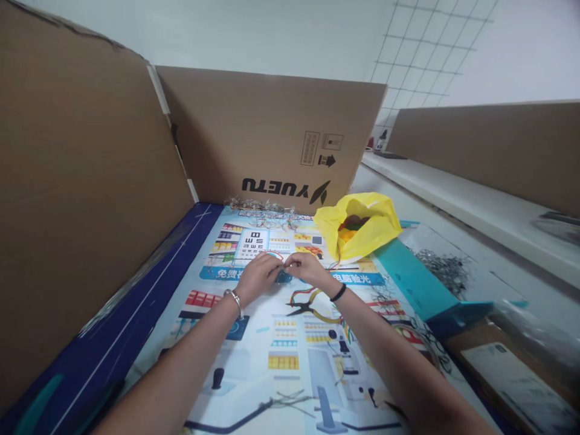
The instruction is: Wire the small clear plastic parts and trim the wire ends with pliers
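Note:
In the middle of the printed sheet, my left hand (260, 277) and my right hand (308, 270) meet at the fingertips. Both have fingers pinched together, and whatever small piece lies between them is too small to make out. A thin reddish wire (275, 254) curves just behind my left fingers. Beneath the fingertips shows a dark blue, rounded shape (284, 277), partly covered. Pliers (312, 306) with dark jaws and yellow handles lie near my right wrist, with coloured wires (301, 292) around them.
A yellow bag (380, 226) stands open at the back right, with orange and dark contents. Wire scraps (263, 205) line the back cardboard wall (217, 139). To the right are a tangled dark pile (444, 272), a teal folder (417, 281) and a plastic-wrapped package (512, 374).

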Motion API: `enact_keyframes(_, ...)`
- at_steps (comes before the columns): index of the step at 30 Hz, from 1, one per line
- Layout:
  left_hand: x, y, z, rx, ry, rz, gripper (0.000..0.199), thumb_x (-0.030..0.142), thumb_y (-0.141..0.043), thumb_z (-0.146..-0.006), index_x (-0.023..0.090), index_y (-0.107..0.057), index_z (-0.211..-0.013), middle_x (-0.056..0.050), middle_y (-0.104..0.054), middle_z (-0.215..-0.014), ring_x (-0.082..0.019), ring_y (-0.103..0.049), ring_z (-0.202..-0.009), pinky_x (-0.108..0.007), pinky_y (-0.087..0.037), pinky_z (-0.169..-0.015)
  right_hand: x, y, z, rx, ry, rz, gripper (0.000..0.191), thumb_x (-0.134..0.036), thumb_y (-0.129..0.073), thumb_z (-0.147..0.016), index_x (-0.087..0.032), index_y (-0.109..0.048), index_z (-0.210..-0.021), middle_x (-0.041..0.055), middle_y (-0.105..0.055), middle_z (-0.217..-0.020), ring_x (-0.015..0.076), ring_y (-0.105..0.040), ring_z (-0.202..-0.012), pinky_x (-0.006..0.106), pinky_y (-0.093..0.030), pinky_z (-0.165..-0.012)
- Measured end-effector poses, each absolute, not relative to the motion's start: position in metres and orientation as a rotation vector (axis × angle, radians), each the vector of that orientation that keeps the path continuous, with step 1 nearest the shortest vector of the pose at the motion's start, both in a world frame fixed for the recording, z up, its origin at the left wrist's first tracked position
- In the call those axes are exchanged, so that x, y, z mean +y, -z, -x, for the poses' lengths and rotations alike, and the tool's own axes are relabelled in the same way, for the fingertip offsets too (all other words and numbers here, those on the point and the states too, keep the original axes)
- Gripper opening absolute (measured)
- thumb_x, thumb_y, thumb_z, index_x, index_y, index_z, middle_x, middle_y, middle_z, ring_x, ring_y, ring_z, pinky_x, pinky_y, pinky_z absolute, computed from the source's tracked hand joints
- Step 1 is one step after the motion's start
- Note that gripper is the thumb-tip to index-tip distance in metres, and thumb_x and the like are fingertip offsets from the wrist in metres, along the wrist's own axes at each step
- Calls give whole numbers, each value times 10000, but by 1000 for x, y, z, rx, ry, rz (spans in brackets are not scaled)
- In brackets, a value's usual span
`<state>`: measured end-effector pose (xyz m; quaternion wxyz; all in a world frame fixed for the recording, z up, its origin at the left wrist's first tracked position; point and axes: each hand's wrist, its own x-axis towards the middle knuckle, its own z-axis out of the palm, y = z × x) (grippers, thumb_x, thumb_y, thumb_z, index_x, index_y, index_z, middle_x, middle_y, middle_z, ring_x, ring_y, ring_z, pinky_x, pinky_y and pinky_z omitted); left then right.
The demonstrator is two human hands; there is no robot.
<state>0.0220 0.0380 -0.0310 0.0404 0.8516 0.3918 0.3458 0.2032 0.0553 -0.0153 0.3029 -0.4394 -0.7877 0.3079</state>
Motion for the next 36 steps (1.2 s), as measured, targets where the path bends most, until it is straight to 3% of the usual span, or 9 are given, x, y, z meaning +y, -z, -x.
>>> enact_keyframes(9,36,29,-23,1405,-835,-2563,229,187,-437,-828,246,-610,-964,-5,-651,-907,-148,-572,-862,-240,-416,-743,57,20,-204,-2127,-756,1184,87,-182,-587,-688,-166,-662,-728,-20,-600,-642,92,-492,-579,187,-355,-538)
enact_keyframes(18,31,8,-20,1449,-619,-2393,177,213,-490,-762,243,-636,-858,15,-667,-800,-138,-578,-690,-213,-352,-576,52,15,-200,-2214,-638,1194,83,-145,-597,-672,-182,-664,-705,-13,-610,-692,109,-528,-651,202,-366,-605)
enact_keyframes(28,30,-1,-14,1370,-546,-2370,231,128,-515,-676,244,-638,-833,17,-672,-796,-140,-585,-695,-203,-366,-596,45,10,-195,-2283,-529,1199,94,-123,-588,-669,-191,-648,-690,-2,-596,-709,119,-527,-675,212,-362,-632)
enact_keyframes(36,26,-1,-17,1370,-501,-2164,277,71,-460,-654,228,-613,-824,38,-665,-779,-92,-573,-486,-192,-368,-501,42,7,-194,-2296,-491,1238,86,-135,-587,-661,-191,-645,-691,-5,-583,-693,115,-519,-655,206,-355,-609)
